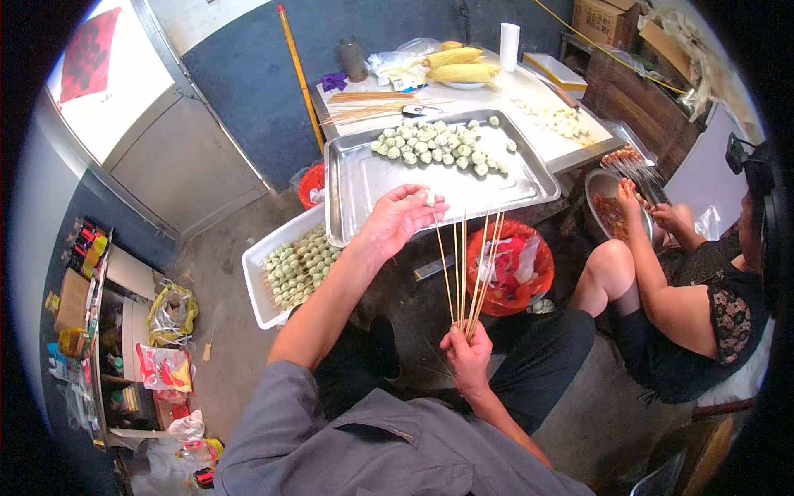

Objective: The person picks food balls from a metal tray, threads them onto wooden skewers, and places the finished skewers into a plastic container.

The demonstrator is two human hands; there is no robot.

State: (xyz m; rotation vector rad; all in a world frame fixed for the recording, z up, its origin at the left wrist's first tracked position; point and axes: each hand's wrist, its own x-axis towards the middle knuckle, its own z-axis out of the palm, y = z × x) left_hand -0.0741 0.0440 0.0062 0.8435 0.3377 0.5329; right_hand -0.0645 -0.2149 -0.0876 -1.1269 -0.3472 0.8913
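A small pale-green ball (430,198), seemingly of dough or filling, sits between the thumb and fingers of my left hand (403,220). My right hand (469,356) grips several bamboo skewers (460,279) by their lower ends, fanned upward. The leftmost skewer's tip reaches the ball; how deep it goes in is hidden. Just beyond my left hand, a metal tray (350,186) carries a heap of similar green balls (428,142). Lower left, partly behind my left arm, a white plastic tub (255,279) holds rows of green balls on skewers (294,270).
A red-lined bin (539,279) stands beneath the tray. The table (515,93) bears loose skewers (372,105), corn husks (462,71) and chopped pale pieces (558,121). At right, a seated person (676,310) works with skewers over a metal bowl (592,180). Cluttered shelves (99,347) line the left.
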